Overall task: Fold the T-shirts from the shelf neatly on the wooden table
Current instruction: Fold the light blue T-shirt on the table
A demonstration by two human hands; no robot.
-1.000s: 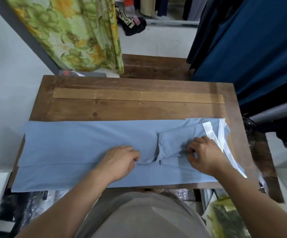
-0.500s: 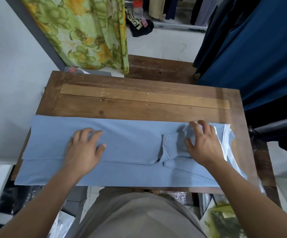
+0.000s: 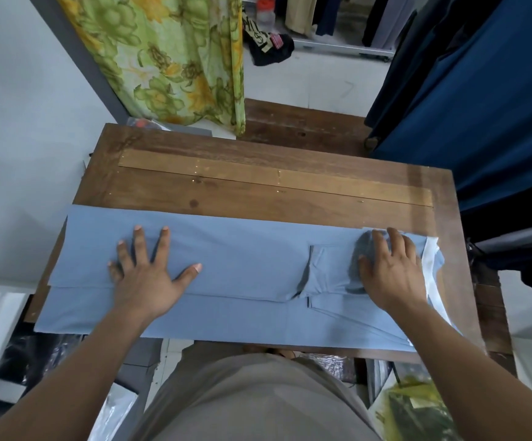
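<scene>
1. The left hand (image 3: pixel 145 275) lies flat, palm down, with its fingers spread and straight. It presses on the left part of the light blue T-shirt (image 3: pixel 242 256) and grips nothing.
2. The right hand (image 3: pixel 392 268) also rests palm down and released. Its fingers are only slightly bent and lie on the folded-in sleeve (image 3: pixel 325 268) near the right end of the shirt.
3. The T-shirt is folded lengthwise into a long band. It lies across the near half of the wooden table (image 3: pixel 274 203), with white trim (image 3: pixel 431 262) showing at its right end. Its left end reaches past the table's left edge, and its near edge lies along the table's near edge.
4. The far half of the table is bare dark wood with knots and small nail heads. A paler plank (image 3: pixel 274 179) is set into it and runs from left to right.
5. A second dark wooden surface (image 3: pixel 299 125) lies just beyond the table.
6. A pale wall (image 3: pixel 20 122) stands to the left, and a green and yellow floral curtain (image 3: pixel 175 58) hangs past the table's far left corner.
7. Dark blue fabric (image 3: pixel 481 90) hangs at the right, close to the table's right side.
8. Farther back, a heap of dark clothing (image 3: pixel 269 47) lies on a white floor (image 3: pixel 315 81) beside a metal rail (image 3: pixel 344 47) with hanging garments above it.
9. Plastic-wrapped items lie low on both sides of the person's beige top (image 3: pixel 258 399).
</scene>
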